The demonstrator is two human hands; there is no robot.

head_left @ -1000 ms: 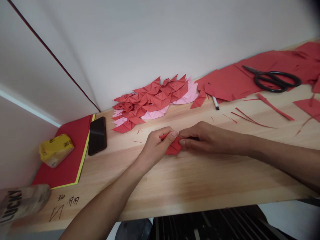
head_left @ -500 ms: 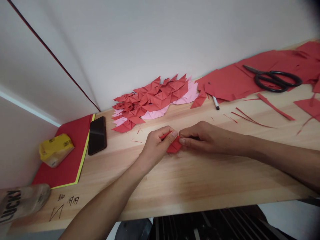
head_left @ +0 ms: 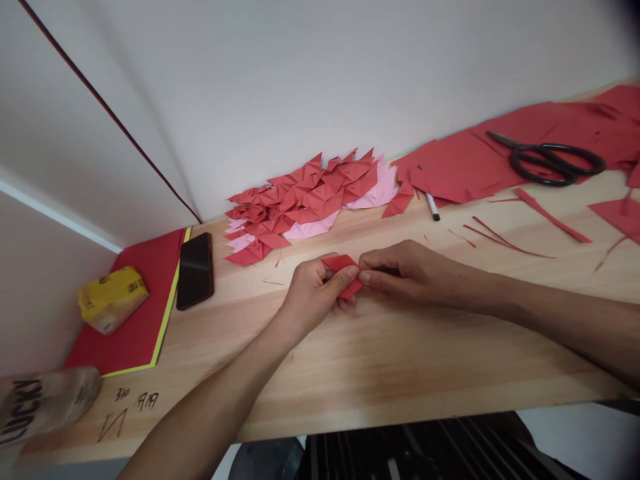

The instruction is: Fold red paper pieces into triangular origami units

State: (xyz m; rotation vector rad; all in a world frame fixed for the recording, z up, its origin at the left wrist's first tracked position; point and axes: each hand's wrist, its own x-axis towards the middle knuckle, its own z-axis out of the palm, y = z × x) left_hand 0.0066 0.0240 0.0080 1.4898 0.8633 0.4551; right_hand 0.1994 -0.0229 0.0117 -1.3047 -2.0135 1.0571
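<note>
A small piece of folded red paper (head_left: 351, 289) is held a little above the wooden table, in the middle of the view. My left hand (head_left: 317, 285) grips it, thumb on top and fingers beneath. From the right, my right hand (head_left: 400, 272) pinches its edge between thumb and forefinger. Both hands partly cover the paper, so its full shape is hidden. Behind them, against the wall, lies a pile of folded red and pink paper pieces (head_left: 305, 200).
Black-handled scissors (head_left: 550, 163) lie on red paper sheets (head_left: 460, 167) at the back right. A marker (head_left: 433, 207) and thin red paper strips (head_left: 505, 243) are nearby. On the left are a phone (head_left: 195, 271), a yellow packet (head_left: 114, 299) on a red folder (head_left: 150, 333), and a bottle (head_left: 50, 403).
The red paper has turned in my hands, and more of its upper edge shows above my left thumb. My left fingertips now show beneath it. Both hands stay in place.
</note>
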